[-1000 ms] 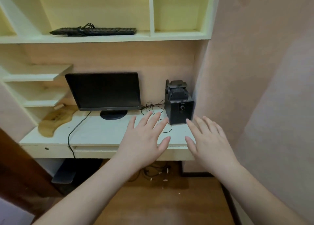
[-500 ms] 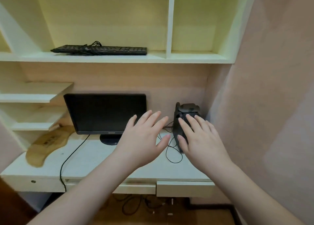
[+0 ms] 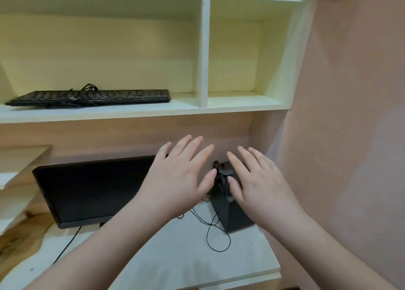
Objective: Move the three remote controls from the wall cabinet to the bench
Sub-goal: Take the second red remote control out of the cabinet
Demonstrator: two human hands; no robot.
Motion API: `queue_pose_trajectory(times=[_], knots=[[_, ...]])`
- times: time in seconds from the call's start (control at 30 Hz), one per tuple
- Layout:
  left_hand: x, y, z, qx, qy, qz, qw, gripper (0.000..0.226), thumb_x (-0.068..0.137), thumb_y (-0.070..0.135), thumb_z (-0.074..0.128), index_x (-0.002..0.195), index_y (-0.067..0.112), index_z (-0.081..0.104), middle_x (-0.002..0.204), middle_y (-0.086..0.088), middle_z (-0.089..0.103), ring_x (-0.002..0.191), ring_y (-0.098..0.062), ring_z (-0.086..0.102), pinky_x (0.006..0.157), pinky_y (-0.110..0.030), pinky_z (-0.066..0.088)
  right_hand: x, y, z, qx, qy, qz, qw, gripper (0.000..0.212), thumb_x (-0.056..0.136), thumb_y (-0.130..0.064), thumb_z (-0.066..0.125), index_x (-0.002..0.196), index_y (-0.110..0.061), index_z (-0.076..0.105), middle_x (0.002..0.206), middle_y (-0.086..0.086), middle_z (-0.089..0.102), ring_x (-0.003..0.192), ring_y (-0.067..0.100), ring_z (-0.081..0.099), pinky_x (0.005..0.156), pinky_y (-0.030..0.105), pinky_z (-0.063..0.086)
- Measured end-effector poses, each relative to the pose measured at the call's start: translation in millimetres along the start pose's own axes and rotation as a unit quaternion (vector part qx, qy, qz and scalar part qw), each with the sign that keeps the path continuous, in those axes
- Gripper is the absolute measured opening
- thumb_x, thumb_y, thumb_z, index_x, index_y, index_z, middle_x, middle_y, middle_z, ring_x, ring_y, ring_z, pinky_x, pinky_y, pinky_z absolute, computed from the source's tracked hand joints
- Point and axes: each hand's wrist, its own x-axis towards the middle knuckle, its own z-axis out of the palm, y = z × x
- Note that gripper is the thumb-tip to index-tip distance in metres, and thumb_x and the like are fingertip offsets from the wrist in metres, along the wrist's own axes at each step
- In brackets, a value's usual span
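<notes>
Remote controls are nowhere to be seen: the wall cabinet [image 3: 203,48] shows only a black keyboard [image 3: 92,97] on its lower left shelf, and the compartment to the right of the divider looks bare. No bench is in view either. Judging from that, none of the three moves can be counted as done, and finding the remotes seems to be the first job left.

Both hands are raised side by side in front of the desk [image 3: 175,263], palms away. The left hand [image 3: 177,180] has its fingers straight and spread, holding nothing, in front of the monitor [image 3: 87,191]. The right hand [image 3: 258,184] is likewise flat and spread, holding nothing, in front of a black speaker [image 3: 232,217]; whether it touches it I cannot tell.
</notes>
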Motion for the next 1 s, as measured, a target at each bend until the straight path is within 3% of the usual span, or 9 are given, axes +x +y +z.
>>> queue_pose_trajectory(times=[0.2, 0.53, 0.9, 1.0], knots=[[62, 11, -1, 0.003, 0.026, 0.018, 0.999, 0.064, 0.088, 0.059, 0.021, 0.146, 0.033, 0.031, 0.153, 0.005, 0.032, 0.143, -0.015, 0.023, 0.114, -0.043, 0.021, 43, 43, 0, -0.012, 0.034, -0.001, 0.999, 0.056, 0.088, -0.041, 0.035, 0.135, -0.014, 0.053, 0.137, 0.013, 0.055, 0.127, 0.032, 0.050, 0.103, 0.042, 0.041], [148, 33, 6, 0.057, 0.086, -0.012, 0.995, 0.057, 0.089, 0.052, 0.032, 0.134, 0.024, 0.051, 0.140, -0.005, 0.052, 0.132, -0.026, 0.045, 0.104, -0.046, 0.039, 125, 117, -3, -0.023, 0.082, -0.026, 0.996, 0.055, 0.089, -0.042, 0.034, 0.133, -0.016, 0.052, 0.136, 0.011, 0.055, 0.126, 0.031, 0.049, 0.101, 0.043, 0.041], [204, 9, -14, 0.105, 0.142, 0.004, 0.984, 0.057, 0.090, 0.051, 0.031, 0.132, 0.021, 0.055, 0.137, -0.007, 0.055, 0.132, -0.028, 0.044, 0.107, -0.048, 0.037, 191, 126, -16, -0.025, 0.155, -0.048, 0.986, 0.054, 0.089, -0.043, 0.035, 0.133, -0.018, 0.054, 0.136, 0.008, 0.055, 0.127, 0.030, 0.049, 0.103, 0.042, 0.034], [213, -1, -27, 0.112, 0.152, 0.023, 0.982, 0.057, 0.089, 0.052, 0.033, 0.133, 0.022, 0.054, 0.137, -0.006, 0.055, 0.132, -0.027, 0.044, 0.107, -0.045, 0.036, 207, 116, -22, -0.026, 0.172, -0.055, 0.983, 0.053, 0.088, -0.041, 0.036, 0.131, -0.017, 0.056, 0.134, 0.010, 0.057, 0.126, 0.030, 0.051, 0.102, 0.046, 0.041]])
